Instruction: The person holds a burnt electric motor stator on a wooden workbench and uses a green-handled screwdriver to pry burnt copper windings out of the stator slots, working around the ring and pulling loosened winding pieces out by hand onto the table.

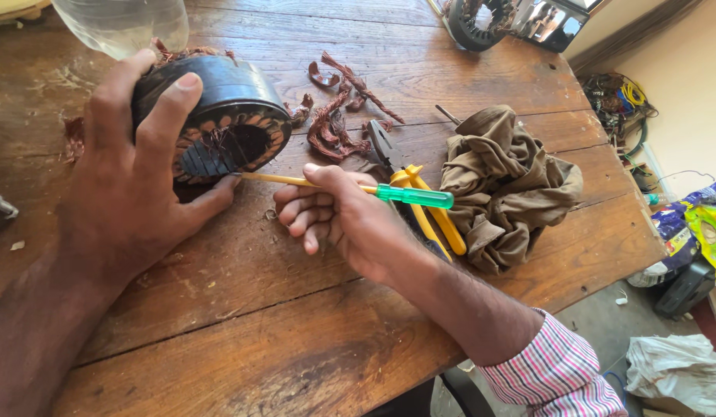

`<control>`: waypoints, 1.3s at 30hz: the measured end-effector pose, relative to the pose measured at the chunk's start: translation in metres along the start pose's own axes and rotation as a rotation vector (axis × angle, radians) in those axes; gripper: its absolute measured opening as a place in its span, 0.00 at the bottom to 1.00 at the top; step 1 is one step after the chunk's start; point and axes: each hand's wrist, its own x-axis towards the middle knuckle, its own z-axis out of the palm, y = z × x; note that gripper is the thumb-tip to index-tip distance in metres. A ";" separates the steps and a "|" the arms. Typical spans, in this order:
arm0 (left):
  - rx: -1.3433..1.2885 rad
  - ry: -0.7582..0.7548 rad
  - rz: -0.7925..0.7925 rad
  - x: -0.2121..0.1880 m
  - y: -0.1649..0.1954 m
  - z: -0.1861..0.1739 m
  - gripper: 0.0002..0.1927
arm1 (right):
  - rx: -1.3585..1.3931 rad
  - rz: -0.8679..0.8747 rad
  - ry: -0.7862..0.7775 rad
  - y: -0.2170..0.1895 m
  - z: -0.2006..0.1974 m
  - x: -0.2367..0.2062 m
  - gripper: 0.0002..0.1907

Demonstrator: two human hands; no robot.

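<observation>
Right hand (350, 220) fingers curled tight round the screwdriver (389, 191), tip at the stator (227, 123) slots. Left hand (134, 177) spread wide, clamping the stator on the table (296, 340). Best w/ a steady brace, shallow angle. Pliers (420, 193), rag (505, 185) nearby.

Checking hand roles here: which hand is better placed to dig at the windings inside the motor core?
Right. The right hand grips the screwdriver, whose tip points at the motor core. The left hand is clamped over the core, steadying it on the table.
</observation>
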 end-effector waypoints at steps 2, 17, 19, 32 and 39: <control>0.013 0.000 0.002 -0.002 0.000 -0.001 0.55 | 0.145 0.089 0.016 0.005 -0.002 0.001 0.23; -0.019 0.018 -0.015 -0.002 0.002 0.000 0.46 | 0.274 -0.223 -0.153 -0.014 0.006 -0.043 0.25; -0.017 0.031 -0.006 -0.001 0.001 0.000 0.47 | 0.003 -0.439 -0.088 -0.013 0.007 -0.042 0.24; -0.033 0.098 -0.070 -0.001 0.010 0.007 0.45 | -0.868 -1.002 0.278 -0.004 0.008 -0.021 0.16; 0.036 0.101 -0.073 -0.003 0.002 0.015 0.42 | -0.657 -0.889 0.254 0.003 0.006 -0.014 0.12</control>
